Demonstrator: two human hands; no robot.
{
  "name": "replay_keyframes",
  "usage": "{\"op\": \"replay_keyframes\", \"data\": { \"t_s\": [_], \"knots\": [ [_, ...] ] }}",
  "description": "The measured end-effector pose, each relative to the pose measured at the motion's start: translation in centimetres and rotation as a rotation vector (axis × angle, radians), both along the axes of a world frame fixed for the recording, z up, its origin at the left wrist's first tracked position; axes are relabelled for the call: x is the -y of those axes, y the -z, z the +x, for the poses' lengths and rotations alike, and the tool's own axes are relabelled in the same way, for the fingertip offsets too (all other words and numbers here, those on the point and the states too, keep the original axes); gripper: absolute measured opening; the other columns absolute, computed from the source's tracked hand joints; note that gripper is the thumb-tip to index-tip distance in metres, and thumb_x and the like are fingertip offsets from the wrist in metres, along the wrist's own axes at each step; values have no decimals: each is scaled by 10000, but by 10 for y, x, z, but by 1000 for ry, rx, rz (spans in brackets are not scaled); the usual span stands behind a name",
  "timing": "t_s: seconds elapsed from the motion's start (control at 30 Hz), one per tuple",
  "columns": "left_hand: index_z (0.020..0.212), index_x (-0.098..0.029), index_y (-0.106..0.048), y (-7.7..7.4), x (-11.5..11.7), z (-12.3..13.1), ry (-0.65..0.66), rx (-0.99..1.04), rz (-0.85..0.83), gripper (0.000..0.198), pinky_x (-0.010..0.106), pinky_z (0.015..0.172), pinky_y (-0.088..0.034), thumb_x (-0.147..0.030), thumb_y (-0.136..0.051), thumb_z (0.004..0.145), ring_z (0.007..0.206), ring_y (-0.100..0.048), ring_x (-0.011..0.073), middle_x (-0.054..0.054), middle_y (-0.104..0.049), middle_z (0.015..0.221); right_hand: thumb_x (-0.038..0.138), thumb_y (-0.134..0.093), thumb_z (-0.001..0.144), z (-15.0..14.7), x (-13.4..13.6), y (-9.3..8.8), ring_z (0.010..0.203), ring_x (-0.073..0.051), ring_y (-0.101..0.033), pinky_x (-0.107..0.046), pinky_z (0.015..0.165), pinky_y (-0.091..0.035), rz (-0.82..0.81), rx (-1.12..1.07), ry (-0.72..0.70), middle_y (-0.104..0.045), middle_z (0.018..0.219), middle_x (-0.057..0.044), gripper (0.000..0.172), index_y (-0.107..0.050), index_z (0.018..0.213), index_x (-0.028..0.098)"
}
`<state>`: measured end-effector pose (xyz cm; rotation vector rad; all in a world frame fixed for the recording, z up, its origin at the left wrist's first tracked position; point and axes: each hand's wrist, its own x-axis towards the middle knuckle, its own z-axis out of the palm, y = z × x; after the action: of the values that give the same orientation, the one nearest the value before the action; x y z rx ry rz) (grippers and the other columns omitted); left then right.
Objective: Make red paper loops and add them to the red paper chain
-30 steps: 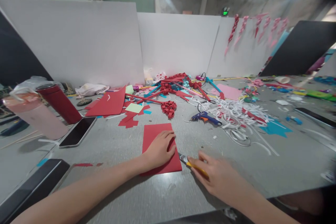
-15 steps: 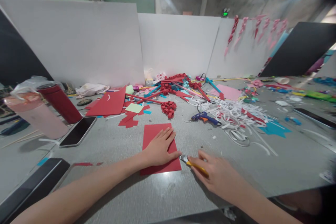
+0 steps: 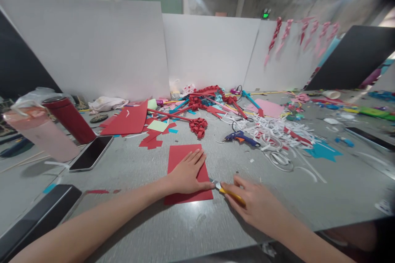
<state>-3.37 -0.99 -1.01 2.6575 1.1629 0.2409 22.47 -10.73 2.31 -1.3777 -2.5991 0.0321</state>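
A red sheet of paper (image 3: 180, 154) lies on the grey table. My left hand (image 3: 188, 174) rests flat on it with the fingers spread, the thumb reaching over the sheet's right edge. In my right hand (image 3: 247, 199) is a yellow utility knife (image 3: 233, 196), its metal tip at the right edge of the sheet, close to my left thumb. Part of the tip is hidden beside the thumb.
At the left are a phone (image 3: 91, 154), a red flask (image 3: 70, 119), a pink bottle (image 3: 43, 133) and a black case (image 3: 41, 218). Beyond the sheet lie red paper scraps (image 3: 151, 139), a blue glue gun (image 3: 242, 137) and white paper strips (image 3: 274, 133).
The knife tip has shifted slightly up and left against the thumb, with more of the blade showing. My left hand has hardly moved.
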Motion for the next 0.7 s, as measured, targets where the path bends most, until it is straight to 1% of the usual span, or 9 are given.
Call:
{"op": "replay_keyframes", "data": {
  "t_s": [0.2, 0.3, 0.57, 0.7],
  "knots": [
    [1636, -164, -152, 0, 1, 0, 1, -2, -1, 1118, 463, 1272, -132, -892, -387, 821, 1574, -60, 306, 125, -75, 1698, 350, -417, 1056, 2, 0, -2, 641, -130, -560, -292, 567, -279, -4, 6, -15, -628, 952, -37, 304, -622, 1276, 304],
    [1639, -173, -139, 0, 1, -1, 1, -6, -4, 1121, 469, 1270, -132, -891, -397, 817, 1574, -60, 312, 123, -75, 1699, 345, -413, 1056, 3, 1, -3, 647, -133, -562, -288, 565, -283, -7, 4, -17, -629, 937, -36, 307, -621, 1279, 305],
    [1640, -172, -120, -3, 2, 1, 11, -15, 4, 1112, 470, 1271, -119, -887, -381, 829, 1573, -45, 311, 138, -74, 1694, 340, -425, 1051, 0, -4, 3, 612, -121, -546, -287, 535, -263, 58, -1, -34, -643, 942, -45, 319, -623, 1296, 291],
    [1638, -163, -130, -6, 3, 1, 9, -16, -16, 1051, 468, 1273, -113, -851, -349, 874, 1573, -36, 306, 132, -68, 1695, 340, -411, 1060, 4, -2, 2, 612, -117, -548, -284, 541, -265, 32, 12, -25, -636, 939, -37, 315, -616, 1294, 296]
  ]
}}
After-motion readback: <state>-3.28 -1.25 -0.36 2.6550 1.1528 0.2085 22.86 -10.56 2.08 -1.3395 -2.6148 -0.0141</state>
